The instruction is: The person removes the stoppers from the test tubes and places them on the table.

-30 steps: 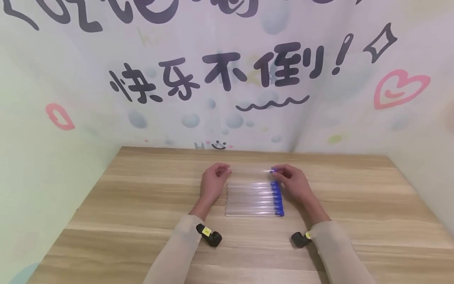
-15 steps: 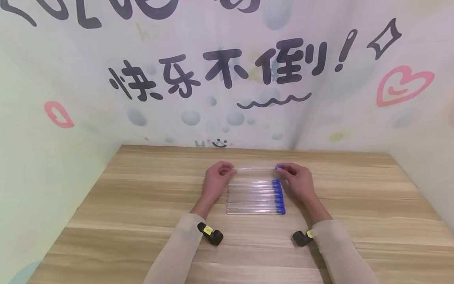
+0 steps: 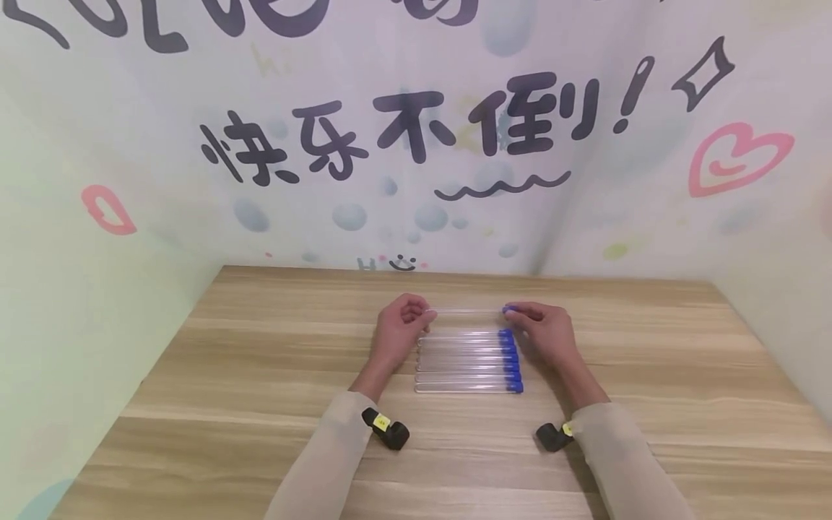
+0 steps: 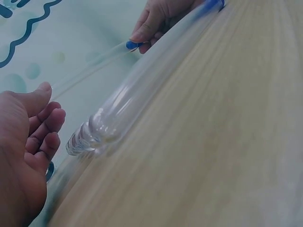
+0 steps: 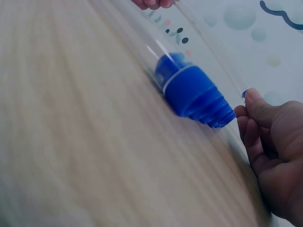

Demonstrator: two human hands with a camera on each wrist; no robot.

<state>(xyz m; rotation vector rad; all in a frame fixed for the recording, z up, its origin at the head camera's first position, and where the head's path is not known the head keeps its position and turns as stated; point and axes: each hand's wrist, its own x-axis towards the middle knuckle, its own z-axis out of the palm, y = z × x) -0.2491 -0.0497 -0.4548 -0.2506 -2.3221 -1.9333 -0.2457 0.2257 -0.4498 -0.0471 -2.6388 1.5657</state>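
Observation:
A clear test tube (image 3: 464, 311) with a blue cap lies crosswise between my two hands, beyond a row of like tubes. My left hand (image 3: 396, 328) pinches its uncapped end with the thumb and a finger; the thumb covers that end in the left wrist view. At the other end, my right hand (image 3: 551, 332) pinches the blue cap (image 4: 134, 45), mostly hidden by the fingertips. Several capped test tubes (image 3: 463, 363) lie side by side on the table, all with blue caps (image 5: 189, 92) toward the right.
The wood-grain table (image 3: 260, 347) carries the row and ends at a printed cloth backdrop (image 3: 403, 209). Pale walls rise at both sides. A black wrist camera (image 3: 388, 431) sits on the left sleeve, another black wrist camera (image 3: 552, 437) on the right.
Both hands and the held test tube have shifted slightly right, then dipped a little. The left hand's lower fingers have loosened slightly. The row of tubes stays as it was.

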